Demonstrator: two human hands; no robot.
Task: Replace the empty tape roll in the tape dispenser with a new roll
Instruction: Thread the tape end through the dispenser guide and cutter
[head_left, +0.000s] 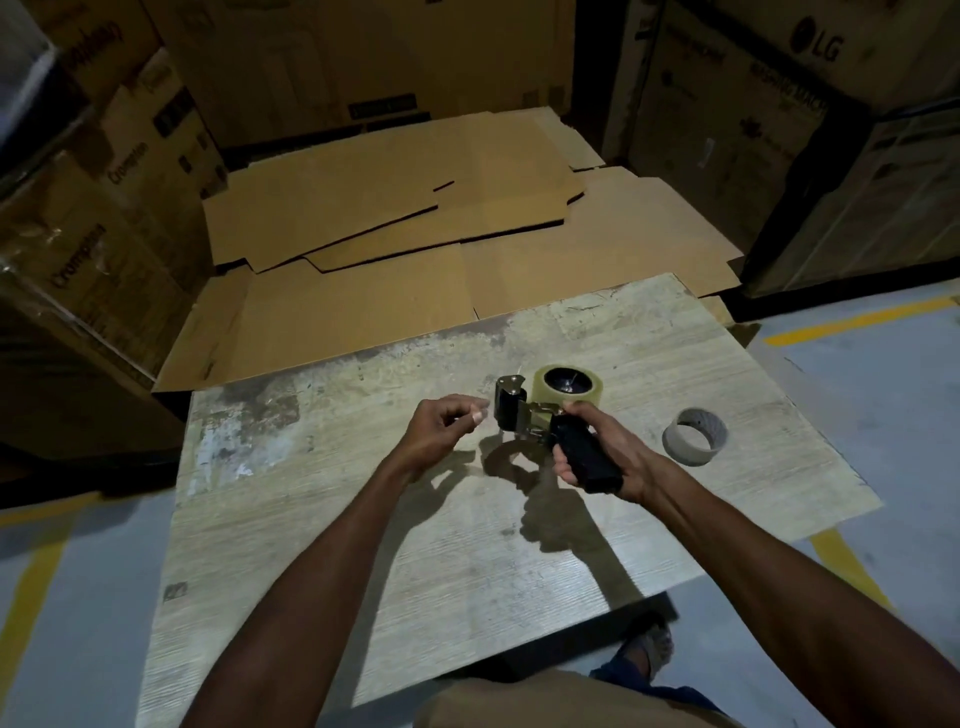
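Both hands up over the surface: right hand clenched on tape dispenser handle, new roll mounted, left hand fingers pinched beside its front, empty core lying right.

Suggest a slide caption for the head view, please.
Right hand grips tape dispenser carrying new roll; empty core lies aside.

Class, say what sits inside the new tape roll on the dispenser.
Inside the clear tape roll a dark hub of the dispenser shows; the roll hides the hub's sides and mounting.
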